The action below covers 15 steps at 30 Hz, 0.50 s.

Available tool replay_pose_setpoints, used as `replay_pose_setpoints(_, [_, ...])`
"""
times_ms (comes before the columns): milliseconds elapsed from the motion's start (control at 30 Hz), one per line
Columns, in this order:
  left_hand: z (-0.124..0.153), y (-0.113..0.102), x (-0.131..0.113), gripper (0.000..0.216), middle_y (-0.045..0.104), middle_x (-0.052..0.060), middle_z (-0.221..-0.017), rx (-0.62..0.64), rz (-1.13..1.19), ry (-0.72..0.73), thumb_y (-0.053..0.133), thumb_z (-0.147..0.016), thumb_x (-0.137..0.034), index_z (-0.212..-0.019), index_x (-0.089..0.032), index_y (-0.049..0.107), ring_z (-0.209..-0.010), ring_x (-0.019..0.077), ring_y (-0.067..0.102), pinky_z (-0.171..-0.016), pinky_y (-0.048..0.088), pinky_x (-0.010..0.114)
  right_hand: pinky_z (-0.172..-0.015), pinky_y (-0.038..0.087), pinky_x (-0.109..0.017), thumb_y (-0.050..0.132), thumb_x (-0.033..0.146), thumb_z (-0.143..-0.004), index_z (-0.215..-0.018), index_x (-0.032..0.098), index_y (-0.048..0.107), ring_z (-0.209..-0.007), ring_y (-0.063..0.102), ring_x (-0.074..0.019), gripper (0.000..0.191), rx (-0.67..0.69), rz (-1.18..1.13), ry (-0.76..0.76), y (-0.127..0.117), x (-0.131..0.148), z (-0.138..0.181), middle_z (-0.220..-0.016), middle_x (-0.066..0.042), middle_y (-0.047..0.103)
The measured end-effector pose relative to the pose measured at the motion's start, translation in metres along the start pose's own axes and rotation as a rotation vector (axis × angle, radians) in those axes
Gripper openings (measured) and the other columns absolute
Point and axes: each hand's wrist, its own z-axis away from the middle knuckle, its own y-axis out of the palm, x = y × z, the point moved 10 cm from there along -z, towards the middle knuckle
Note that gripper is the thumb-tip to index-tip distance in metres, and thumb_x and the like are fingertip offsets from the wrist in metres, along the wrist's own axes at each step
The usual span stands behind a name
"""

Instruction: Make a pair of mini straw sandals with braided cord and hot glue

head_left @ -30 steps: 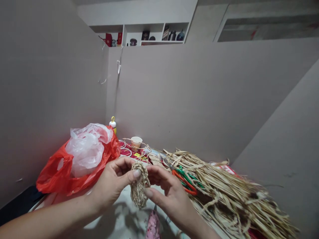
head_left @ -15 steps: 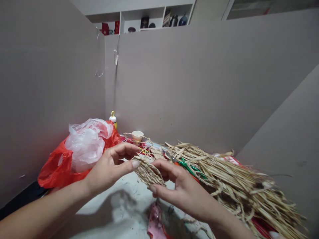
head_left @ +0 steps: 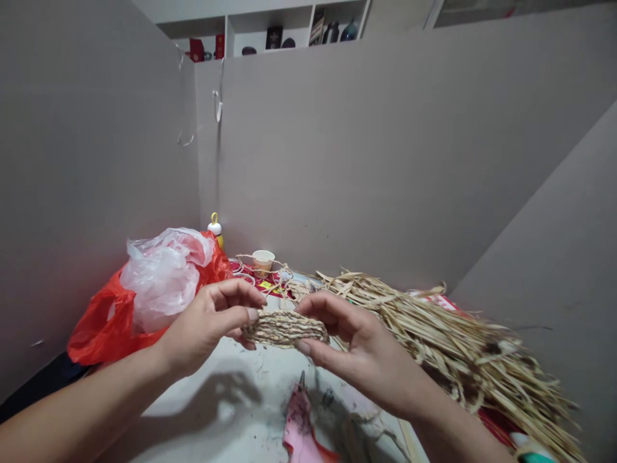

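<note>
A small braided straw piece [head_left: 284, 328] is held level above the white table [head_left: 231, 418], between both hands. My left hand [head_left: 212, 321] pinches its left end with thumb and fingers. At its right end my right hand [head_left: 347, 334] grips it, fingers curled over the top and thumb underneath. A big heap of loose dry straw strips [head_left: 434, 347] lies just right of my right hand.
A red plastic bag [head_left: 96, 321] with a clear bag [head_left: 164, 276] on it sits at the left. Behind stand a paper cup [head_left: 263, 260] and a small bottle with a yellow loop [head_left: 214, 226]. A pink glue gun [head_left: 301, 431] lies near the front. Grey partition walls enclose the table.
The braided piece has turned from hanging upright to lying flat and level between my hands. My right hand shifted right along it. The view tilted down slightly.
</note>
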Motion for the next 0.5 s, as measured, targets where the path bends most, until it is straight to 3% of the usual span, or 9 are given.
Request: replay_pose_setpoints(500, [-0.002,0.004,0.018,0.012,0.067,0.003,-0.070,0.013,0.053,-0.094,0.076,-0.069,-0.022,-0.075,-0.014,0.070,-0.064,0.0117,0.060,-0.061,0.055,0.026,-0.061,0.044,-0.025,0.058,0.009,-0.079,-0.087,0.022,0.057,-0.069,0.053,-0.0126,0.015,-0.016,-0.006,-0.056,0.002,0.004,-0.003,-0.081,0.002,0.057])
